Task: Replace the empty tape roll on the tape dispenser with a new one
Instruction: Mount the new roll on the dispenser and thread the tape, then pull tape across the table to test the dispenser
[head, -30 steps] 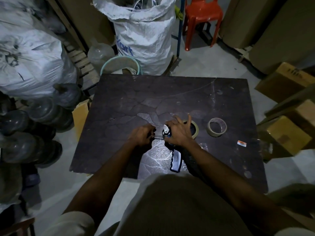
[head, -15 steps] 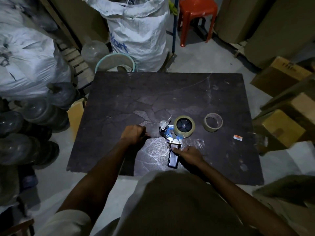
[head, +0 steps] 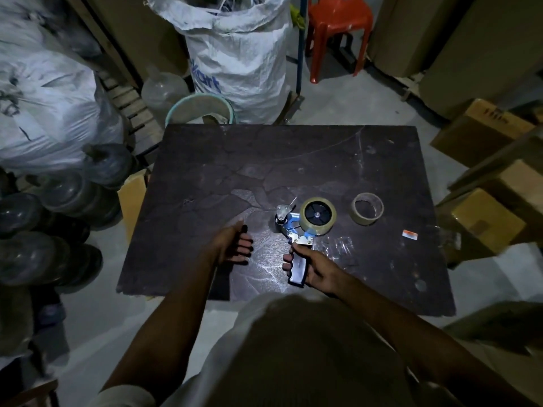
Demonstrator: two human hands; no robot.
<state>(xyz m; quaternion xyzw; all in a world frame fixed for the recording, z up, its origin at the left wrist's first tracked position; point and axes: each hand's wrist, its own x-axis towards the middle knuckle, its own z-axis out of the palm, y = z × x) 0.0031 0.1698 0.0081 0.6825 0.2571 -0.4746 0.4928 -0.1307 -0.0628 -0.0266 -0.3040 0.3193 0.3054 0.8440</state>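
Tape dispenser, new roll seated: right hand grips the handle; left hand empty, should thread tape under the roller.

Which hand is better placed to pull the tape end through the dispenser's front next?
Left. The left hand is free, fingers curled, beside the roller end of the tape dispenser. The right hand is wrapped around its handle, steadying it, with the new tape roll mounted.

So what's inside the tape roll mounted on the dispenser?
The tape roll sits around the tape dispenser's black spoked hub, which fills its core. The dispenser frame and table under the roll are covered from view.
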